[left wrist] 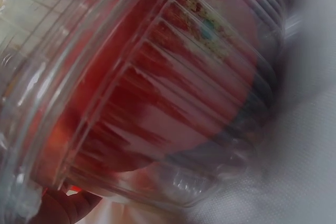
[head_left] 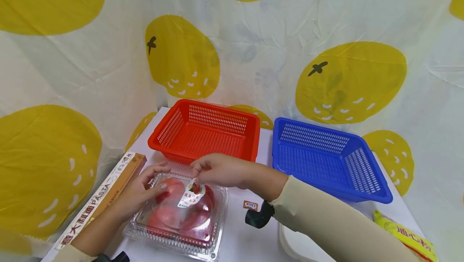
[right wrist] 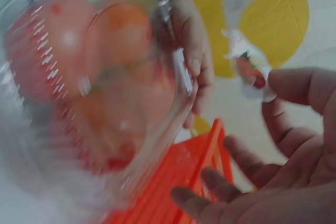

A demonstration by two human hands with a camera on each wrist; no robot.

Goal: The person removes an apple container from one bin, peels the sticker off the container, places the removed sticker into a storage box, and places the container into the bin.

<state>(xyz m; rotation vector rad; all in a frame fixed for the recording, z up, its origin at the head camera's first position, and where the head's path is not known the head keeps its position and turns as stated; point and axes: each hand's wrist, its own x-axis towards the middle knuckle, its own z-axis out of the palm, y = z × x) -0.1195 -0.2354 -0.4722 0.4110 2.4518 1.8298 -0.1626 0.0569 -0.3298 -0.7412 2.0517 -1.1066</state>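
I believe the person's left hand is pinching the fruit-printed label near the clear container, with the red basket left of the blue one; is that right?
Not quite: the right hand is pinching the fruit-printed label near the clear container, as the right wrist view shows. The red basket is indeed left of the blue basket.

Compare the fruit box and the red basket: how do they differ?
The fruit box is clear plastic, while the red basket is solid-coloured with slotted walls. The fruit box has a lid over round red fruit; the red basket is open-topped, with nothing visible inside. The fruit box sits nearer the person, with the left hand touching it, while the red basket stands behind it. Both are on the white table.
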